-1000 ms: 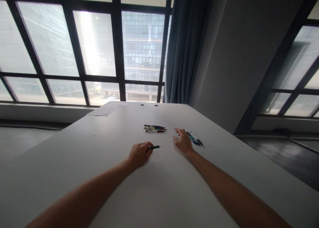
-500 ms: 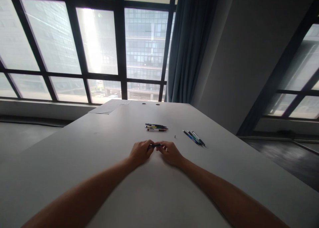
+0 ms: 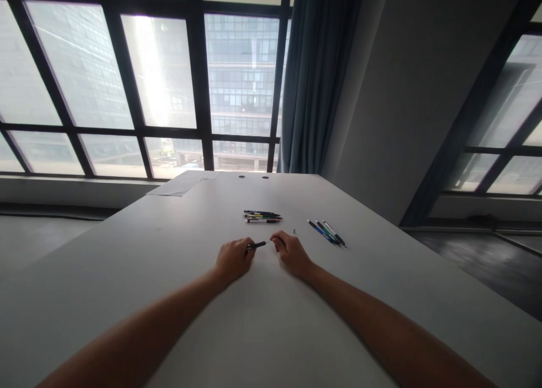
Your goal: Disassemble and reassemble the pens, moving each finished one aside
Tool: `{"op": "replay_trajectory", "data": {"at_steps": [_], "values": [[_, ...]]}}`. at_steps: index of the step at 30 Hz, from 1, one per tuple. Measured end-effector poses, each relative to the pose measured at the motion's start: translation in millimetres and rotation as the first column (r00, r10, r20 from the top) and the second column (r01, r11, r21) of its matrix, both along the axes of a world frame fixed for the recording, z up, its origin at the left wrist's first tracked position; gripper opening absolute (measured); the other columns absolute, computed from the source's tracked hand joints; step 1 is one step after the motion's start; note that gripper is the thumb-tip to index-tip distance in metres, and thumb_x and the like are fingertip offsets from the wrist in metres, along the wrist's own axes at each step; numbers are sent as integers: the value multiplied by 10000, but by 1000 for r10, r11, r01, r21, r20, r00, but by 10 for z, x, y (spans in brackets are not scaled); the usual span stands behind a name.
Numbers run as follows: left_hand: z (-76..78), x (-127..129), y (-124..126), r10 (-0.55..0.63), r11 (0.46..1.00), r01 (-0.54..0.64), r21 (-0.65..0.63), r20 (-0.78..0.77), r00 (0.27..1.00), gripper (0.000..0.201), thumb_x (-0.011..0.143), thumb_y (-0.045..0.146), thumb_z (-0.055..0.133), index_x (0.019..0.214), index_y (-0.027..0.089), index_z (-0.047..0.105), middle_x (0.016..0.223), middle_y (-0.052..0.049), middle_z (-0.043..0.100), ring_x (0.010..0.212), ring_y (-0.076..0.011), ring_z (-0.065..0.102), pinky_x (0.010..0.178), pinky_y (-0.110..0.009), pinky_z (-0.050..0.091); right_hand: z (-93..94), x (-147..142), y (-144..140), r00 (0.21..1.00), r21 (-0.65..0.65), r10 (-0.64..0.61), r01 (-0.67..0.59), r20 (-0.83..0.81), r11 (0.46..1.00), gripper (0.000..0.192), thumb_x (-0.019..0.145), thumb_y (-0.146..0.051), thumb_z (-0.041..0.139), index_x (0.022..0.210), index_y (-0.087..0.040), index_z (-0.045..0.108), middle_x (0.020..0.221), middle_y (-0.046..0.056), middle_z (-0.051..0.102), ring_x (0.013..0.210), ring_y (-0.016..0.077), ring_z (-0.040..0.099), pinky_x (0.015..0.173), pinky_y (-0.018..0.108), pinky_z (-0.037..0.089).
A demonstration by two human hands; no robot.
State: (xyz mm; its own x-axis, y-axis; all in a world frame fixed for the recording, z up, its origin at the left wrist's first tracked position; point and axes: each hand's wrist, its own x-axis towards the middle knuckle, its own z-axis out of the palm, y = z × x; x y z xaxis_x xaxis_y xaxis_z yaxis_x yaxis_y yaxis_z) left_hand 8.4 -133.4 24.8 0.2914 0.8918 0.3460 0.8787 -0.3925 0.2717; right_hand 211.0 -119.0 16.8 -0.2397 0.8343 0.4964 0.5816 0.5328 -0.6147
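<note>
My left hand (image 3: pixel 234 259) is closed round a dark pen barrel (image 3: pixel 256 245), which points right and lies nearly level just above the table. From the barrel's right end a thin, light pen refill (image 3: pixel 268 242) runs to my right hand (image 3: pixel 291 253), whose thumb and forefinger are pinched on it. Most of the refill is hidden in the barrel and the fingers. Just beyond my right hand, a small metallic pen tip (image 3: pixel 294 231) sits on the white table (image 3: pixel 203 320).
Several pens (image 3: pixel 261 221) lie side by side ahead of my hands. To the right are three slanting pens (image 3: pixel 320 233) with blue, green and white bodies. Paper sheets (image 3: pixel 171 188) rest at the table's far left, and two dark round discs (image 3: pixel 265 177) are near its far edge.
My hands have drawn a little apart. The right fingers have moved off the barrel, and a thin length of refill now shows between them. The view has shifted slightly right.
</note>
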Motion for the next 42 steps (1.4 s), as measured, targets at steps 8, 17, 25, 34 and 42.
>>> {"op": "replay_trajectory", "data": {"at_steps": [8,17,25,34,42], "values": [[1,5,4,-5,1000,4,-22,-48,999,252,896,346,447,968,236,662,941,-43,723,807,-195,662,678,-269,425,-28,-26,-3,998,-33,67,-67,-22,997,173,877,-250,528,972,-166,646,733,17,673,620,122,579,620,224,418],[-1,0,0,-19,1000,17,-25,-84,996,256,893,348,435,958,238,657,945,-41,719,820,-201,662,678,-273,431,-45,-41,-1,993,32,-40,37,107,999,115,848,-221,546,870,-185,652,774,21,675,658,135,572,640,232,393],[6,-163,50,139,987,-149,-56,-146,979,289,902,371,414,957,215,651,942,-75,720,838,-224,672,695,-291,452,-76,386,178,952,73,-306,304,28,950,142,828,-224,491,828,-173,623,798,37,656,697,151,567,653,241,386],[-15,-290,155,193,976,-204,-72,-133,972,320,893,413,413,976,229,662,925,-71,726,856,-238,675,690,-301,459,-99,529,185,814,27,-534,543,229,839,119,839,-231,533,795,-165,621,796,58,665,713,159,571,601,247,314],[23,-268,125,188,976,-201,-79,-143,972,344,896,416,404,992,216,667,928,-77,722,849,-227,674,687,-289,460,-85,518,254,785,5,-502,537,363,844,108,833,-227,551,795,-167,633,840,67,672,778,177,594,619,252,320]]}}
